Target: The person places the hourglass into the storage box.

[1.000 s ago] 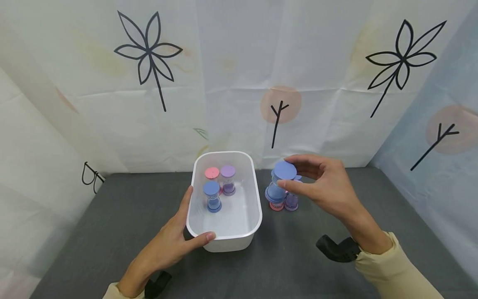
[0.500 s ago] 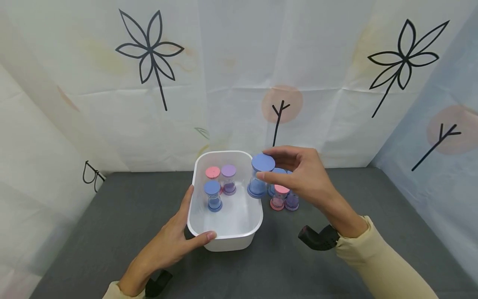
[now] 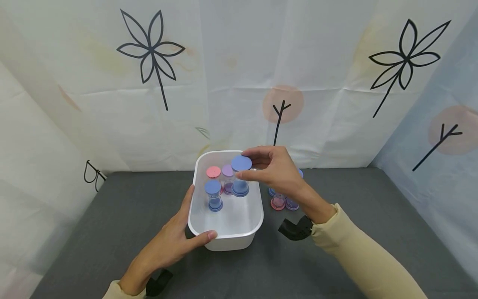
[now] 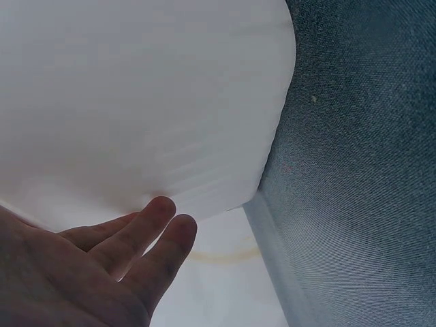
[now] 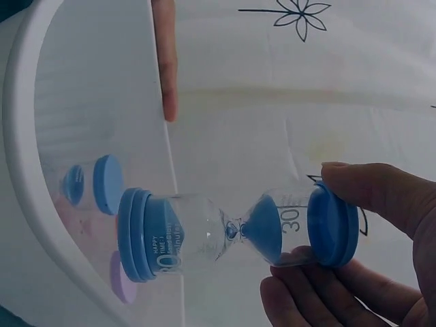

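Pinched near its top cap in my right hand (image 3: 274,172) is a large blue hourglass (image 3: 240,189), upright, over the right side of the white plastic bin (image 3: 229,244). The right wrist view shows "30" on its glass and blue sand in both bulbs. My left hand (image 3: 166,245) rests on the bin's near-left corner, its thumb on the front rim and its nearly straight fingers against the outer left wall. Inside the bin stand a small blue hourglass (image 3: 214,195), a pink hourglass (image 3: 213,172) and a purple hourglass (image 3: 227,171), the last partly covered by the held one.
Right of the bin, more hourglasses stand close together on the dark grey table (image 3: 328,265), including a pink one (image 3: 278,202) and a purple one (image 3: 291,204); my right hand and wrist partly hide this group. A printed white cloth (image 3: 231,83) hangs behind the table.
My right hand has carried the large blue hourglass leftward from above the group on the table to over the bin. The left hand has stayed on the bin.
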`<move>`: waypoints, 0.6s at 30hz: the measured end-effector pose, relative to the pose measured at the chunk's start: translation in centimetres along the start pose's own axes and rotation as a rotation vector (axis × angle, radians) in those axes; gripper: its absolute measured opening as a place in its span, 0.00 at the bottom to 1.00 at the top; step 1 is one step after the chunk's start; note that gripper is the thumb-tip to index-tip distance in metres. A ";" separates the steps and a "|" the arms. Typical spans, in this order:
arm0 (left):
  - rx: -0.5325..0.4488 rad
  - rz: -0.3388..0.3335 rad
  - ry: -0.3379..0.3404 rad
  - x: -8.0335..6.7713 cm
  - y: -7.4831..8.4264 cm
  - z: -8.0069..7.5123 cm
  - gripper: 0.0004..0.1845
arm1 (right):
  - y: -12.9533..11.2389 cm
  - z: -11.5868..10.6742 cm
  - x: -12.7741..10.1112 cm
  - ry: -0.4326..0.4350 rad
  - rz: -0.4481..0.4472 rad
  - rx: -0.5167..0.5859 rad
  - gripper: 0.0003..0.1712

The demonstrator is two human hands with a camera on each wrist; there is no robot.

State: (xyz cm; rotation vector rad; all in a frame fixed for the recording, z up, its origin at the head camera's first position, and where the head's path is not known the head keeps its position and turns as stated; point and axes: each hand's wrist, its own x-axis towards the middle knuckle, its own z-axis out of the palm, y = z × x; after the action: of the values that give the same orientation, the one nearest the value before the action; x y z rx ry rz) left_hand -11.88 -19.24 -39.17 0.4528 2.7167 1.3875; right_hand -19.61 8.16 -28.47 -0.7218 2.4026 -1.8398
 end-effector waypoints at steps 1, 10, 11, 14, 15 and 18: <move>-0.002 -0.001 0.000 0.0 0.0 0.0 0.62 | 0.2 0.2 0.2 -0.011 0.008 0.001 0.27; -0.019 0.024 -0.005 0.0 0.0 0.0 0.62 | 2.1 1.5 1.8 -0.067 0.072 -0.078 0.28; -0.023 0.030 -0.005 0.0 0.0 0.0 0.62 | 2.2 1.6 1.9 -0.073 0.079 -0.086 0.28; -0.024 0.034 -0.007 0.0 -0.1 0.0 0.61 | 2.6 1.9 2.3 -0.088 0.097 -0.131 0.28; -0.027 0.035 -0.009 0.0 -0.1 0.0 0.61 | 2.7 1.9 2.5 -0.095 0.097 -0.149 0.28; -0.039 0.040 -0.015 0.0 -0.1 0.0 0.61 | 3.1 2.0 2.8 -0.118 0.100 -0.200 0.28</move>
State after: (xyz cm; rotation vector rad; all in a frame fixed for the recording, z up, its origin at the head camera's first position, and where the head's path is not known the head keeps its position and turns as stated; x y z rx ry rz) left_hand -11.91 -19.30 -39.27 0.5160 2.6778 1.4385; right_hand -22.57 5.85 -31.18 -0.6868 2.5188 -1.4927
